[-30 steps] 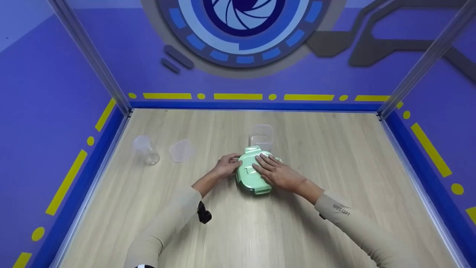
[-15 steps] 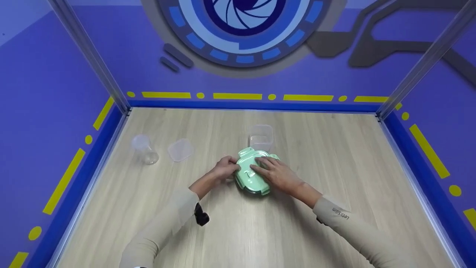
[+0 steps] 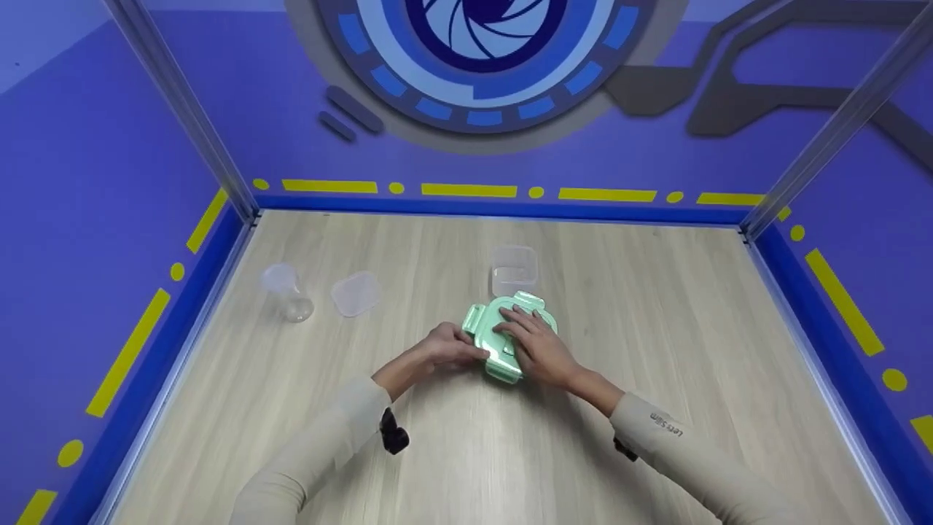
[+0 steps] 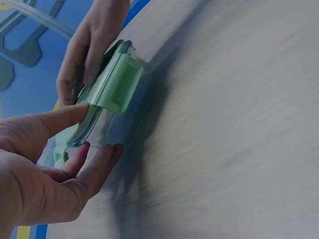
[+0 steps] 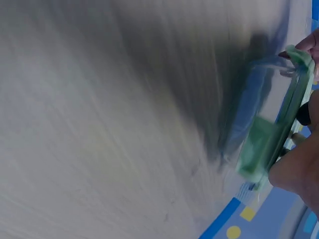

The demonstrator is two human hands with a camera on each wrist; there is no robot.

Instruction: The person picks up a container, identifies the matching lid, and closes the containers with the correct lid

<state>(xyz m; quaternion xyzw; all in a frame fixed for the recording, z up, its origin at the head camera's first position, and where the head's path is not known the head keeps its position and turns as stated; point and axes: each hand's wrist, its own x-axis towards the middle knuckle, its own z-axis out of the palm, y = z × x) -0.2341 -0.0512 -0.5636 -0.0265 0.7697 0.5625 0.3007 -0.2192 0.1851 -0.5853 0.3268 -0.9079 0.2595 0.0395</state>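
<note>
A glass food container with a mint-green clip lid (image 3: 493,327) stands at mid-table in the head view, turned askew. My left hand (image 3: 442,345) holds its near left side. In the left wrist view, the thumb of that left hand (image 4: 47,164) presses the lid's edge by a green clip (image 4: 122,82), while other fingers touch the clear glass wall (image 4: 112,127). My right hand (image 3: 543,350) lies on top of the lid with fingers spread. From the right wrist, the glass side and another green clip (image 5: 259,147) show; the right hand (image 5: 299,164) is partly cut off.
Just behind the container sits a clear square plastic box (image 3: 514,266). To the left are a flat translucent square lid (image 3: 356,294) and a clear, bottle-like vessel (image 3: 288,292). Blue-purple panels (image 3: 466,168) wall the wooden table (image 3: 656,306) at back and sides.
The container has turned counterclockwise as seen from above, its clips shifting round. My left hand has moved slightly nearer along its edge. The right hand stays on the lid, turning with it.
</note>
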